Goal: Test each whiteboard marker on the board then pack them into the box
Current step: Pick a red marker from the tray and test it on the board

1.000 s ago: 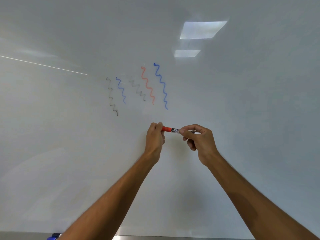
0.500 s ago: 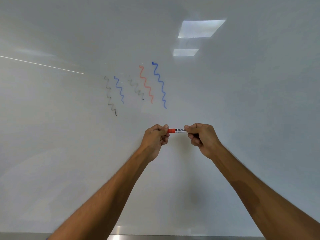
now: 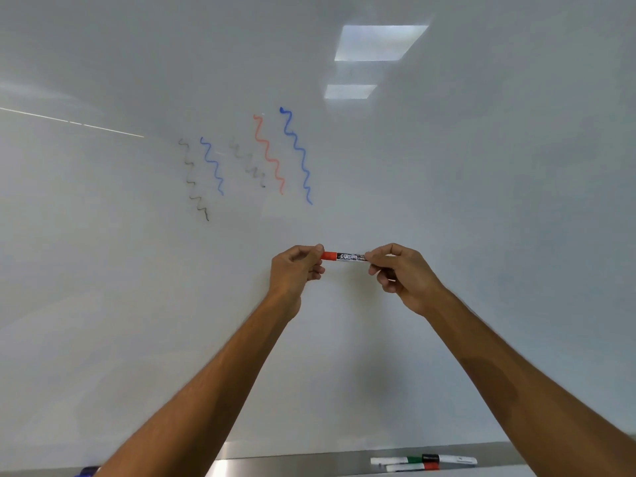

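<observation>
cam: head, sole view, wide-angle | mount: worn on the person's head | facing: forward onto the glossy white whiteboard point(image 3: 103, 304), which filled almost the whole frame | range: close, at arm's reach; left hand point(image 3: 296, 270) and right hand point(image 3: 406, 277) met mid-frame on the red-capped white marker pen point(image 3: 344, 256) | bottom edge: grey metal board ledge point(image 3: 275, 459) lay just in frame

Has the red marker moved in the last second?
Yes, slightly: the red marker now sits further right and lower against the rightmost blue squiggle.
</observation>
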Demonstrator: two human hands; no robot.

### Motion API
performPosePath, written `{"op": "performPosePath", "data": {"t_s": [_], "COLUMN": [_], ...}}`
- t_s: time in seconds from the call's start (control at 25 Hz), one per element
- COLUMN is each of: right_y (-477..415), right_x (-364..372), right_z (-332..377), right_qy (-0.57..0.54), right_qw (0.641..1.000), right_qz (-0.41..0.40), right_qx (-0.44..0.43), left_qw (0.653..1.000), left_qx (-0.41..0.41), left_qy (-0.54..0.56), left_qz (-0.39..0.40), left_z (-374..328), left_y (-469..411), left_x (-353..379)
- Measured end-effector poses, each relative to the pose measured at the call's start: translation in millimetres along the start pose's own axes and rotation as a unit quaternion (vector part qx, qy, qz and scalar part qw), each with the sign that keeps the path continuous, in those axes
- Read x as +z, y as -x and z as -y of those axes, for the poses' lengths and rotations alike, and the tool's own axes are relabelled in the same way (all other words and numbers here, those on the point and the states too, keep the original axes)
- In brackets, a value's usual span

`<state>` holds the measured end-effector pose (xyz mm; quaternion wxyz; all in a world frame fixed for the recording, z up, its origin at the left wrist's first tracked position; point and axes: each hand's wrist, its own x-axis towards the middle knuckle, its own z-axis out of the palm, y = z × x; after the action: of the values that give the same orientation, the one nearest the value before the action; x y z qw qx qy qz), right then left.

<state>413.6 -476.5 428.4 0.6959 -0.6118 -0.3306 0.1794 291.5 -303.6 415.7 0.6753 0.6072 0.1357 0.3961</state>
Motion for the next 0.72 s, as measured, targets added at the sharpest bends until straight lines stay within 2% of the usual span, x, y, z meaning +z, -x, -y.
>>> {"op": "performPosePath", "data": {"t_s": [0.08, 0.2, 0.4, 0.56, 0.72], "right_y": [4, 22, 63, 107, 164], "right_x": [-18, -54, -125, -188, -252], "right_z": [-7, -21, -62, -101, -150], "right_qy": [0.037, 0.171, 0.379, 0.408, 0.399], "right_qw": [0.999, 0.984, 0.921, 0.899, 0.890], "right_qz": [-0.024, -0.031, -0.082, -0.161, -0.208], "right_qx": [-0.010, -0.040, -0.042, 0.002, 0.079], "left_qw": [1.000, 0.999, 0.985, 0.957, 0.900], "left_qx": [0.000, -0.003, 0.004, 0.041, 0.104], "left_qy": [-0.005, -0.030, -0.120, -0.222, -0.329], "left_qz": [0.009, 0.034, 0.124, 0.181, 0.266], "left_z": [9, 30, 80, 129, 196], "left_y": [0, 2, 26, 58, 93], "left_x": [8, 30, 91, 148, 199]}}
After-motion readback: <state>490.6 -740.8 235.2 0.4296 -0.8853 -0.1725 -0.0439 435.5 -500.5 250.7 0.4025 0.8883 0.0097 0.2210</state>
